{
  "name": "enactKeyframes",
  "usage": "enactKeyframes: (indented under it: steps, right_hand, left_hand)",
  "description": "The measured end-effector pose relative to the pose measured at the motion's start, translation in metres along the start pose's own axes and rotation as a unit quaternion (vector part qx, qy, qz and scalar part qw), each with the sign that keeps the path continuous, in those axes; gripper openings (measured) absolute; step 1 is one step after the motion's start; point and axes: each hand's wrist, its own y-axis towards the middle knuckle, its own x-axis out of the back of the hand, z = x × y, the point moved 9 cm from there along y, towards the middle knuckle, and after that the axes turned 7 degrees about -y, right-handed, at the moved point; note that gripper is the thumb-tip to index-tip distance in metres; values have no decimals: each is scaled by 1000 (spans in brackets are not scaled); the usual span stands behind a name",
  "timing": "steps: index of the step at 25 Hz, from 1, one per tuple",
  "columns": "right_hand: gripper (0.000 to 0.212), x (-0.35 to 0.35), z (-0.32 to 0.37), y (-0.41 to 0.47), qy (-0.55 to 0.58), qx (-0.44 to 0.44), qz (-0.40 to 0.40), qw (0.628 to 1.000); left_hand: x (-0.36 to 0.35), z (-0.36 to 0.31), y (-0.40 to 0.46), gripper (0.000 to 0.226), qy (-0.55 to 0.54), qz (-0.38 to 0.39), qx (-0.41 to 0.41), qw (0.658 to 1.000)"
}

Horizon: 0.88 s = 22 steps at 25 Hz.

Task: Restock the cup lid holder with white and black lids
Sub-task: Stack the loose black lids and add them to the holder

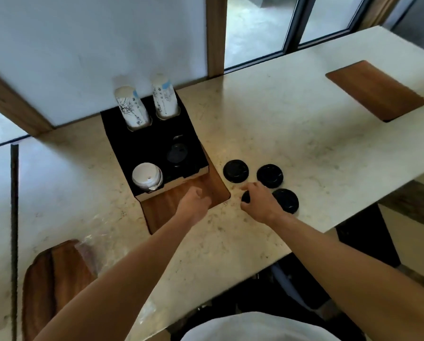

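While white plastic lids [147,177] and some black lids [177,153] already fill the black holder [122,134] at centre, the right hand [260,203] grasps one round black lid [246,196] beside three loose black lids [270,176] right of centre, and the left hand [193,204] hovers clenched, empty.

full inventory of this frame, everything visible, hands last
lid holder: 1, black, counter by the wall
cup stacks: 2, white printed, holder's back slots
white lids: 1 stack, holder's front-left slot
black lid in holder: at least 1, front-right slot
loose black lids: 3 in full view, counter right of holder; a fourth under the right hand
wooden boards: 3, brown, on counter
counter: 1, cream
left hand: curled, empty
right hand: grips black lid
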Motion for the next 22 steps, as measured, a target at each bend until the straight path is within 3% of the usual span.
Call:
enactKeyframes:
  steps: [7, 12, 15, 18, 22]
  right_hand:
    - [91, -8, -53, 11, -118, -1, 13, 993]
    - [94, -22, -63, 25, -156, 51, 64, 984]
    - [89, -17, -61, 31, -149, 70, 34, 986]
    - [88, -4, -62, 29, -77, 32, -23, 996]
    - [91, 15, -64, 18, 12, -31, -132, 991]
  left_hand:
    - [-57, -14, 2, 46, 49, 20, 32, 998]
    - [-80, -11, 7, 39, 25, 29, 71, 997]
    - [-83, -10, 12, 28, -33, 12, 95, 995]
    - [-90, -11, 10, 14, -134, 31, 125, 983]
    - [-117, -21, 1, 25, -378, 146, 173, 898]
